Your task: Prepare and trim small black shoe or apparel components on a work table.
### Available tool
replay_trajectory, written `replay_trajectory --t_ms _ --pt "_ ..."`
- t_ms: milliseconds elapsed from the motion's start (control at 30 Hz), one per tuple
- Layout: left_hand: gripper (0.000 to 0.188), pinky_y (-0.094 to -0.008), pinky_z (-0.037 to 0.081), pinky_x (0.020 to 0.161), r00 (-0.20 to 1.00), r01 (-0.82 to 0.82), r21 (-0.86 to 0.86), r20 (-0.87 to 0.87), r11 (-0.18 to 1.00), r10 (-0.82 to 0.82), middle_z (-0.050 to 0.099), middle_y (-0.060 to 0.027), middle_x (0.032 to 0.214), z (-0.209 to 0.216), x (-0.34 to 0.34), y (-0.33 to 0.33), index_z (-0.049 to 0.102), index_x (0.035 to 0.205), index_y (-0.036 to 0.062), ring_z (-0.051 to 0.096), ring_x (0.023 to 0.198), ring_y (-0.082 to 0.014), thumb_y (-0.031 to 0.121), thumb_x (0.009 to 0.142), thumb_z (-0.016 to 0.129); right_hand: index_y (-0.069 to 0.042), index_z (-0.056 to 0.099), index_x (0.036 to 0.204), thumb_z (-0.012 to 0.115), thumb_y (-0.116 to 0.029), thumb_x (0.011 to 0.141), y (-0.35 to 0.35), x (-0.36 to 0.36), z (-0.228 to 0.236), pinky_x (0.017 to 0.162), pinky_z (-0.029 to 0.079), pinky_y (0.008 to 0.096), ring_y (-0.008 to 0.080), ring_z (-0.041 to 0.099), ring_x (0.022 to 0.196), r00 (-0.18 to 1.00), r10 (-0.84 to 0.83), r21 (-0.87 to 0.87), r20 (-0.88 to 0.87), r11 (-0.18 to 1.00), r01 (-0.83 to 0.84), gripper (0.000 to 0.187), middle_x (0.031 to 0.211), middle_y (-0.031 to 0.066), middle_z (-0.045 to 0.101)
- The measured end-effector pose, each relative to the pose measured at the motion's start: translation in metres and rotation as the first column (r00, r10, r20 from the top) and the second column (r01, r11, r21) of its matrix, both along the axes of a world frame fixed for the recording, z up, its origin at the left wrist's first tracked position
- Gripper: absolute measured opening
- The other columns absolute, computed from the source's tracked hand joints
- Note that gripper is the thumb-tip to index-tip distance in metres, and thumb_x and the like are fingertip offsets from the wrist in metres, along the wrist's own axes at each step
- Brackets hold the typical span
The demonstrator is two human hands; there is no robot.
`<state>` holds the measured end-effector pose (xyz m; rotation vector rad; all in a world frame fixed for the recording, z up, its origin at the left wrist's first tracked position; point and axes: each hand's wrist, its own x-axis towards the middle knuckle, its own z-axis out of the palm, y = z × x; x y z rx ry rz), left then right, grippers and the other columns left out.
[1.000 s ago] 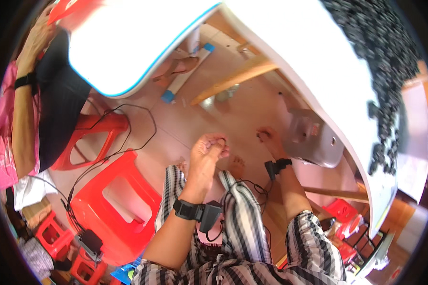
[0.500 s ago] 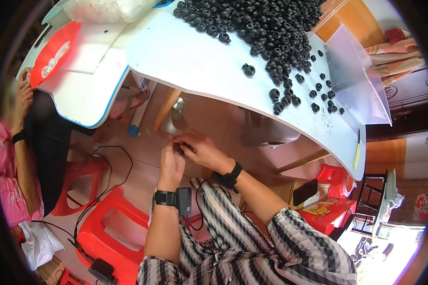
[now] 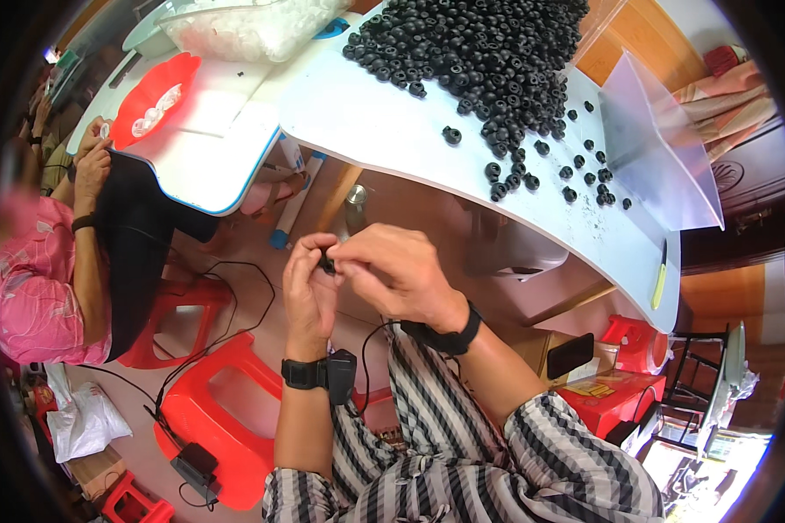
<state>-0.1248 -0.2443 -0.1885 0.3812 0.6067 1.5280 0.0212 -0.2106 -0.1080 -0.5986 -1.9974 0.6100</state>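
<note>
I see the left hand (image 3: 312, 292) pinching a black piece (image 3: 327, 262), and the right hand (image 3: 401, 272), at its three o'clock, nipping it too. Toward one o'clock, a black heap (image 3: 488, 52) sits on the table (image 3: 344, 109); toward half past ten, a red bowl (image 3: 153, 78) by a co-worker's hand (image 3: 92, 166).

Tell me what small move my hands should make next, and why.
I'd probably turn the small black piece slightly with your right hand while your left hand steadies it: both hands meet around it, and the fingers cover much of it, so a slight turn might bring its hidden side into view.
</note>
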Motion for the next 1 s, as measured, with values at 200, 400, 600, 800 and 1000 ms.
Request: replay_trajectory --t_ms 200,400,600,800,1000 --pt "0.022 -0.0238 0.040 0.065 0.960 -0.091 0.211 -0.241 0.973 0.142 0.060 -0.0059 0.095 0.098 0.038 0.056 0.062 0.106 -0.0020 0.050 0.076 -0.0099 0.010 0.097 0.045 0.004 0.065 0.105 0.056 0.001 0.094 -0.018 0.052 0.034 0.069 0.051 0.0252 0.0128 0.062 0.078 0.810 -0.492 -0.077 -0.318 0.865 0.495 0.015 0.094 0.0117 0.067" --pt "0.023 -0.0227 0.041 0.062 0.831 -0.189 0.219 -0.484 0.957 0.275 0.058 -0.0038 0.091 0.140 0.069 0.080 0.064 0.102 -0.0009 0.049 0.070 -0.0083 0.005 0.092 0.044 0.002 0.067 0.103 0.060 -0.006 0.094 -0.001 0.110 0.044 0.073 0.048 0.0255 0.0109 0.060 0.078 0.580 -0.716 -0.139 -0.389 0.668 0.731 0.014 0.090 0.0069 0.069" --pt "0.018 -0.0224 0.043 0.071 0.748 -0.129 0.375 -0.571 0.918 0.338 0.058 0.0002 0.089 0.145 0.100 0.128 0.063 0.102 0.0021 0.052 0.078 -0.0088 0.003 0.093 0.047 -0.001 0.067 0.110 0.061 -0.012 0.096 -0.003 0.147 0.058 0.071 0.049 0.0234 0.0089 0.058 0.078 0.619 -0.713 -0.167 -0.331 0.690 0.705 0.018 0.090 0.0026 0.066" --pt "0.025 -0.0273 0.045 0.094 0.629 0.085 0.440 -0.719 0.894 0.295 0.065 -0.0088 0.113 0.131 0.126 0.144 0.063 0.117 -0.0024 0.059 0.106 -0.0162 0.006 0.097 0.052 -0.001 0.068 0.104 0.063 -0.007 0.093 0.002 0.161 0.103 0.063 0.047 0.0211 0.0053 0.057 0.069 0.823 -0.521 -0.025 -0.227 0.848 0.530 0.013 0.084 0.0012 0.065" --pt "0.023 -0.0277 0.047 0.086 0.652 -0.051 0.477 -0.650 0.877 0.391 0.066 -0.0090 0.110 0.111 0.111 0.150 0.064 0.113 -0.0014 0.060 0.097 -0.0148 0.008 0.095 0.052 0.002 0.067 0.106 0.060 -0.010 0.097 0.029 0.172 0.083 0.077 0.051 0.0252 0.0119 0.063 0.081 0.711 -0.598 0.158 -0.370 0.714 0.682 0.017 0.096 0.0065 0.070"
